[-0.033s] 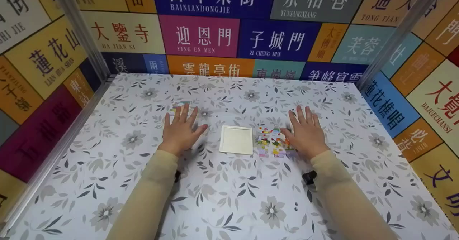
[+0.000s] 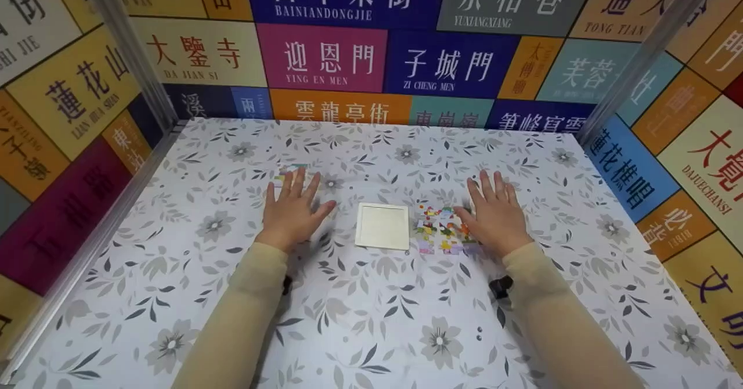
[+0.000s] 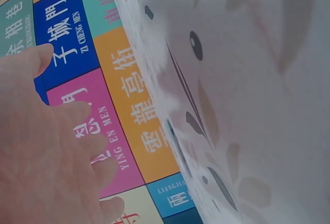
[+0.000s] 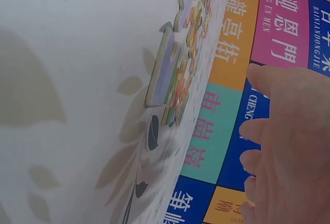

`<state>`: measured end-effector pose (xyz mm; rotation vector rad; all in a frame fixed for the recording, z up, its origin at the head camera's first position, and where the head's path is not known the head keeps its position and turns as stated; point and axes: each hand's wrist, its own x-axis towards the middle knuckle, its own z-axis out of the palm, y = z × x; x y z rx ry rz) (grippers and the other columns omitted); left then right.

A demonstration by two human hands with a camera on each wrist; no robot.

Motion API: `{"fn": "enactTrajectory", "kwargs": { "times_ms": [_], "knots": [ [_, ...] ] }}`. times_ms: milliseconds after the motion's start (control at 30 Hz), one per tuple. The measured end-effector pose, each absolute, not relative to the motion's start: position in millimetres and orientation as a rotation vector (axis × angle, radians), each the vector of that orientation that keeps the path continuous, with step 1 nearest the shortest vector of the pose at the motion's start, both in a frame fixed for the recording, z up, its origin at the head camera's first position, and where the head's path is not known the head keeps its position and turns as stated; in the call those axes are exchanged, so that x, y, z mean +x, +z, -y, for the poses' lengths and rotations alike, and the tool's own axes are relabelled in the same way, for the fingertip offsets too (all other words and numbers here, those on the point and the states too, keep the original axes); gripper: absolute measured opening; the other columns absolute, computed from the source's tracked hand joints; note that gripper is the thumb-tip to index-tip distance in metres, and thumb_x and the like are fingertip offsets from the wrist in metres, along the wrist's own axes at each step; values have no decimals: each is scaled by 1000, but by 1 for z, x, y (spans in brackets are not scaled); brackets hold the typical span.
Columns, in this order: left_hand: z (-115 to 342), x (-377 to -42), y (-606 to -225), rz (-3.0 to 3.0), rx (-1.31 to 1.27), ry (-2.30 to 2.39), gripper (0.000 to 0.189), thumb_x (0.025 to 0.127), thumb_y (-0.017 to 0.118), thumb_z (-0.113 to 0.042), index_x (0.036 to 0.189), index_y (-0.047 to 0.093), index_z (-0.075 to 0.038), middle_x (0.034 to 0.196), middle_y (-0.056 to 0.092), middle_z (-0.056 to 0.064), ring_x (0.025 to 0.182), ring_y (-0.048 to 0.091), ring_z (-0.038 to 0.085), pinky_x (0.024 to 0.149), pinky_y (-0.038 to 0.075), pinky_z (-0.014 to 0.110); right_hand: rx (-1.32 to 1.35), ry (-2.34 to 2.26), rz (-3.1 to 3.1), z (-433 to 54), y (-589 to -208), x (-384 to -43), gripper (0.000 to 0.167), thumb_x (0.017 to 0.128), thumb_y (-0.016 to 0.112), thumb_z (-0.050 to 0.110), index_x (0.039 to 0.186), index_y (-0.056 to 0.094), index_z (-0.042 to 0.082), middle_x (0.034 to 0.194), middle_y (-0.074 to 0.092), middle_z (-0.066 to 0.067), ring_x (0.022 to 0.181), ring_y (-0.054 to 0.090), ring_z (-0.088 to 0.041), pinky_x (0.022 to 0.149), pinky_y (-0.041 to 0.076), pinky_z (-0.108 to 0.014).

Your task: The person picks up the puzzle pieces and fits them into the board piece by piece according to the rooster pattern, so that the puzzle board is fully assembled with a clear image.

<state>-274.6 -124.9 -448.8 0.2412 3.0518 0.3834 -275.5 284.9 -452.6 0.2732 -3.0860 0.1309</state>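
My left hand (image 2: 292, 212) is spread palm down with its fingers straight and holds nothing. A small colourful flat thing (image 2: 298, 166) shows just beyond its fingertips, partly hidden by them. To the right, my right hand (image 2: 498, 218) lies palm down with extended fingers, its thumb over the edge of a group of jigsaw pieces (image 2: 430, 230). The bright pieces lie loosely side by side; the hand covers some at the right. Between the hands sits a square cream-white tray (image 2: 383, 227) with a raised rim. The right wrist view shows lilac-edged jigsaw pieces (image 4: 164, 72) beside the hand.
A white tablecloth (image 2: 360, 308) with grey flowers and leaves covers the table. Panels with coloured sign blocks (image 2: 325, 58) stand at the back and both sides. Metal posts (image 2: 130, 46) rise at the back corners.
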Motion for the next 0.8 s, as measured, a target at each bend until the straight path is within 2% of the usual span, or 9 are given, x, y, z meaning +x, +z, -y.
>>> {"fn": "enactTrajectory", "kwargs": {
  "times_ms": [133,233,367,467,567,667,800],
  "knots": [
    [125,-275,-450,-3048,244,387,83,103,28,-71,168,10,-23,175,0,11,162,-4,35,126,-6,64,262,128,3101,-285,-453,-277,78,107,42,54,165,20,6,172,7,-23,159,-2,-45,127,-1,-61],
    [124,-275,-451,-3040,265,406,81,105,33,-66,167,10,-21,175,0,11,162,-3,33,126,-4,63,255,113,3110,-284,-452,-278,78,106,46,53,164,23,6,172,10,-24,158,4,-46,126,3,-63],
    [124,-276,-451,-3021,311,468,82,105,50,-54,167,12,-17,175,5,13,162,3,35,126,0,64,283,103,3092,-284,-452,-280,74,104,54,49,161,33,6,168,24,-25,154,23,-49,123,18,-66],
    [123,-277,-451,-2968,322,555,85,102,62,-44,167,15,-17,174,13,14,160,15,38,126,11,64,329,150,3060,-285,-451,-281,67,103,60,45,156,45,6,160,42,-25,143,44,-48,115,35,-65],
    [122,-279,-452,-2904,311,606,82,99,67,-37,165,24,-15,171,24,15,155,29,39,123,27,60,379,256,3023,-286,-452,-282,56,99,68,39,145,59,7,146,60,-20,127,60,-44,103,48,-61],
    [119,-280,-453,-2873,309,602,74,98,69,-34,161,37,-12,167,34,14,151,38,38,118,38,57,406,366,2989,-289,-452,-283,45,96,74,34,133,69,8,132,70,-15,116,65,-38,96,53,-57],
    [115,-283,-453,-2872,401,626,65,96,73,-28,153,50,-8,160,46,13,148,41,38,117,39,55,424,442,2992,-291,-453,-287,39,95,76,30,128,72,10,128,72,-12,117,64,-36,99,52,-56]
  ]
}}
